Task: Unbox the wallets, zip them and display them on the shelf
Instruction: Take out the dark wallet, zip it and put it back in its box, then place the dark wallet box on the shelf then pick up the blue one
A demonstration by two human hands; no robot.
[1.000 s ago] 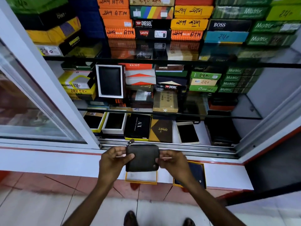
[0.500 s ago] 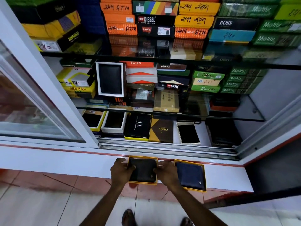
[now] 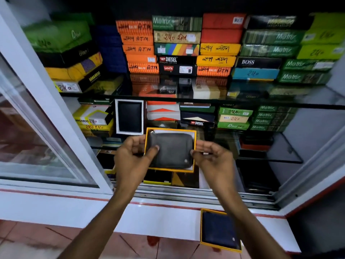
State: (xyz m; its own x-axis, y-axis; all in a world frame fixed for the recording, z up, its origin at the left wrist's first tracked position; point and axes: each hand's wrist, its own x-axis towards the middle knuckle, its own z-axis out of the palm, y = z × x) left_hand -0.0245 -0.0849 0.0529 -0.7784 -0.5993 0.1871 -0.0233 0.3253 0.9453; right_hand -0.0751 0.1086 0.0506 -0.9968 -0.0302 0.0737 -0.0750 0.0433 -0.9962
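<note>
- We have lifted the tray point(image 3: 170, 130) with its wallet point(image 3: 170, 150) off the surface point(image 3: 164, 219) (up before the shelves).
- Left hand point(image 3: 133, 156) and right hand point(image 3: 211, 156) pinch its sides.

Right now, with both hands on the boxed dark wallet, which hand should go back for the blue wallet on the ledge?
Probably the right hand: the blue wallet lies low on the right, under that forearm. The left hand pinches the dark wallet with its thumb.

Matt grained leather wallet point(image 3: 170, 150) (yellow card tray point(image 3: 194, 135)) before glossy glass shelf point(image 3: 280, 101).
</note>
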